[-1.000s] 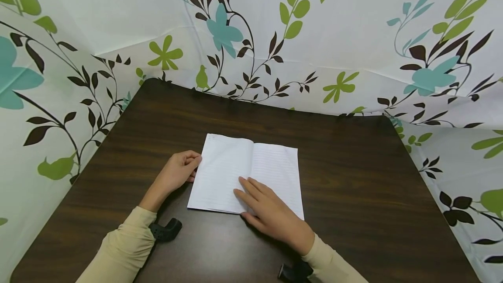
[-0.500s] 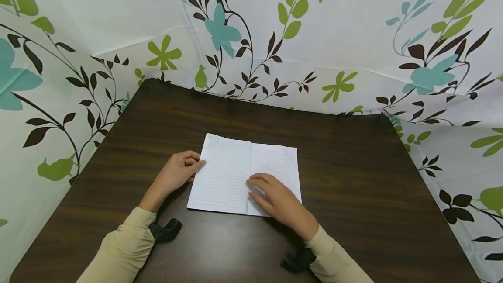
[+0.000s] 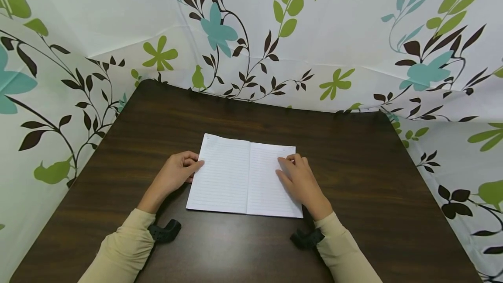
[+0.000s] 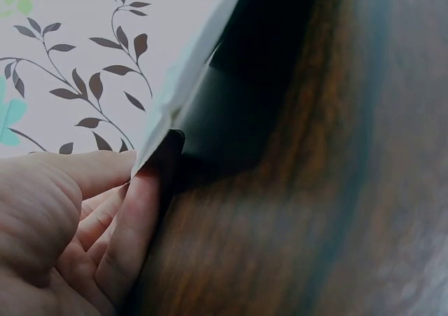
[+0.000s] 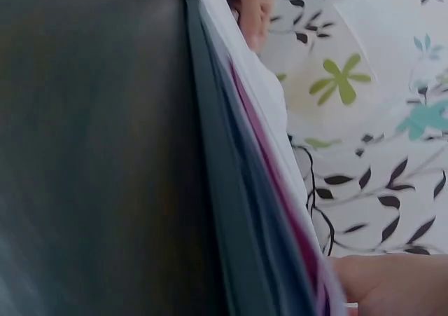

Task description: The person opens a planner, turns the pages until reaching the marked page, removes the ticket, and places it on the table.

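A notebook [image 3: 224, 174] with ruled white pages lies spread on the dark wooden table. At its left edge my left hand [image 3: 178, 169] pinches the pages, thumb above and fingers beneath; the left wrist view shows this hand [image 4: 91, 218] with the paper edge between thumb and forefinger. My right hand [image 3: 302, 182] rests over the right page near its outer edge, fingers loosely bent and thumb toward the page. From the right wrist, the notebook's edge [image 5: 259, 155] shows layered white, pink and blue; only part of the right hand [image 5: 392, 281] appears there.
The brown table [image 3: 361, 178] stretches out around the notebook. White cloth with leaves and birds [image 3: 334, 25] hangs behind and along both sides of the table. Black wrist devices [image 3: 165, 231] sit below both sleeves.
My right hand has slid from the centre fold across to the right page's outer side, uncovering the fold. The left thumb has shifted slightly onto the page; the left hand otherwise stays put.
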The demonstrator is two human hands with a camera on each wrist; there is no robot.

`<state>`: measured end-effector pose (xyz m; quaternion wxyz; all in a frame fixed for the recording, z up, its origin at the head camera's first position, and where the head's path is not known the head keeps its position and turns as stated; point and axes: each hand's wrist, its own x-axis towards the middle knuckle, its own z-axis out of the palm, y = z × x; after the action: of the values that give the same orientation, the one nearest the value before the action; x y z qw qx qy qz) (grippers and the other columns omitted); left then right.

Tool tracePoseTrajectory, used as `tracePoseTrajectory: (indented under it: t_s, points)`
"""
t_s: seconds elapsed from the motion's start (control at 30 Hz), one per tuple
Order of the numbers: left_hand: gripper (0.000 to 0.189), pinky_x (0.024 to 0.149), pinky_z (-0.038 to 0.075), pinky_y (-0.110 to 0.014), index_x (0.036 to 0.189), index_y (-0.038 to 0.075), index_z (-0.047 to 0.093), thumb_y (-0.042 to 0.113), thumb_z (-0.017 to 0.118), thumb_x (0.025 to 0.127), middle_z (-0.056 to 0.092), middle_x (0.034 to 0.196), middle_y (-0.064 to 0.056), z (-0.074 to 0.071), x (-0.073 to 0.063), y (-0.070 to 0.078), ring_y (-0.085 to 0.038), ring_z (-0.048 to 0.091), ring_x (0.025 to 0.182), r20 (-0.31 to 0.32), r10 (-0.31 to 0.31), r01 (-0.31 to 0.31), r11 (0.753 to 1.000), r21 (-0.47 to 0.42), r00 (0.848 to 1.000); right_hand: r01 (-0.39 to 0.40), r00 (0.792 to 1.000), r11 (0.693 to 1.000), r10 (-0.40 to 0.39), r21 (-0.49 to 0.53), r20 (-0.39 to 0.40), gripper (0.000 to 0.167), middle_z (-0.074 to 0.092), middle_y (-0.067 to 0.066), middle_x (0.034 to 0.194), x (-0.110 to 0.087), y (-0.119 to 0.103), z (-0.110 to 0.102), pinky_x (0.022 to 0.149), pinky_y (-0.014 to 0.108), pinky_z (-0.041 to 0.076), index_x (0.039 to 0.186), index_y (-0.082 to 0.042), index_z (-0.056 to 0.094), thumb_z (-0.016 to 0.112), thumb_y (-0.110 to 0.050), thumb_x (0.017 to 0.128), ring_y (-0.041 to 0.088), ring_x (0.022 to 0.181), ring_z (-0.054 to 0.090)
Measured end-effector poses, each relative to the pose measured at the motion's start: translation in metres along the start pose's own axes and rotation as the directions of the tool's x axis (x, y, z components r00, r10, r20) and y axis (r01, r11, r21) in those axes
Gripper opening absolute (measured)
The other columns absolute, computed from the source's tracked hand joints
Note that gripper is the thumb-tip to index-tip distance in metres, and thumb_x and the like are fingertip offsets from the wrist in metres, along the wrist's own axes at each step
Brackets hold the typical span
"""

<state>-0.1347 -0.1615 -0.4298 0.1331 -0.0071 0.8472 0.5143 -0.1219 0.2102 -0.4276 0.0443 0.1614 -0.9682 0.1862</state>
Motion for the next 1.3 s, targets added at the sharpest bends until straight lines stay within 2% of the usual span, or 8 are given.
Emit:
tracePoseTrajectory:
  t_s: [0.23,0.43,0.57,0.7,0.83,1.03,1.13,1.3]
  points:
    - [0.034,0.067,0.059,-0.025,0.124,0.0,0.066,0.029,0.066,0.105,0.076,0.097,-0.01,0.0,-0.001,-0.001,-0.014,0.065,0.075,0.005,0.005,-0.005,1.0,0.005,1.0,-0.102,0.995,0.994,0.102,0.026,0.016,0.05,0.053,0.022,0.133,0.004,0.018,-0.002,0.094,0.05,0.047,0.148,-0.008,0.058,0.065,-0.03,0.104,0.037,0.118,0.047]
    - [0.033,0.066,0.059,-0.025,0.123,0.0,0.066,0.028,0.065,0.105,0.076,0.098,-0.01,0.001,-0.001,0.0,-0.013,0.065,0.075,0.003,0.011,-0.011,1.0,0.011,1.0,-0.191,0.979,0.98,0.187,0.054,0.076,0.061,0.047,0.023,0.135,0.008,0.03,-0.002,0.098,0.052,0.036,0.156,-0.009,0.048,0.062,-0.041,0.105,0.037,0.117,0.04]
    - [0.032,0.066,0.059,-0.025,0.122,0.0,0.066,0.027,0.065,0.105,0.076,0.097,-0.01,0.001,-0.001,0.001,-0.013,0.065,0.074,0.002,0.008,-0.008,1.0,0.013,1.0,-0.206,0.976,0.978,0.202,0.042,0.084,0.061,0.047,0.021,0.131,0.008,0.033,-0.003,0.093,0.048,0.032,0.156,-0.015,0.048,0.061,-0.045,0.104,0.034,0.111,0.038]
    - [0.033,0.066,0.059,-0.025,0.122,0.0,0.066,0.028,0.065,0.105,0.076,0.097,-0.01,0.001,-0.002,0.001,-0.014,0.065,0.074,0.005,0.001,-0.001,1.0,0.016,1.0,-0.196,0.98,0.979,0.194,0.057,0.045,0.053,0.05,0.019,0.125,0.007,0.03,-0.003,0.087,0.045,0.031,0.15,-0.019,0.056,0.065,-0.042,0.103,0.033,0.105,0.037]
    - [0.035,0.067,0.059,-0.025,0.123,0.001,0.066,0.03,0.065,0.105,0.076,0.099,-0.011,0.001,-0.003,-0.001,-0.014,0.065,0.074,0.004,0.001,-0.001,1.0,0.02,1.0,-0.135,0.99,0.989,0.137,0.057,-0.026,0.042,0.056,0.016,0.116,0.007,0.024,-0.003,0.086,0.046,0.032,0.14,-0.017,0.066,0.07,-0.033,0.1,0.032,0.099,0.04]
    - [0.036,0.067,0.059,-0.026,0.125,0.001,0.065,0.031,0.065,0.105,0.076,0.1,-0.011,0.001,-0.004,-0.002,-0.014,0.065,0.075,0.003,0.005,-0.005,1.0,0.015,1.0,-0.049,0.993,0.998,0.043,-0.048,-0.114,0.035,0.065,0.008,0.09,0.006,0.019,-0.001,0.079,0.042,0.035,0.131,-0.015,0.074,0.073,-0.026,0.098,0.02,0.075,0.049]
    - [0.036,0.067,0.059,-0.026,0.124,0.001,0.065,0.03,0.065,0.105,0.076,0.1,-0.011,0.001,-0.003,-0.002,-0.014,0.065,0.075,0.001,0.01,-0.01,1.0,0.011,1.0,-0.062,0.988,0.998,0.057,-0.03,-0.143,0.038,0.065,0.007,0.085,0.007,0.018,0.0,0.076,0.039,0.037,0.132,-0.012,0.073,0.076,-0.024,0.096,0.016,0.067,0.048]
    - [0.034,0.066,0.059,-0.025,0.124,0.0,0.066,0.028,0.065,0.105,0.076,0.098,-0.011,0.0,-0.003,0.0,-0.014,0.065,0.075,0.003,0.017,-0.017,1.0,0.014,1.0,-0.134,0.975,0.985,0.151,0.111,-0.162,0.054,0.06,0.008,0.085,0.01,0.017,-0.002,0.071,0.033,0.04,0.141,-0.004,0.064,0.082,-0.017,0.091,0.018,0.071,0.049]
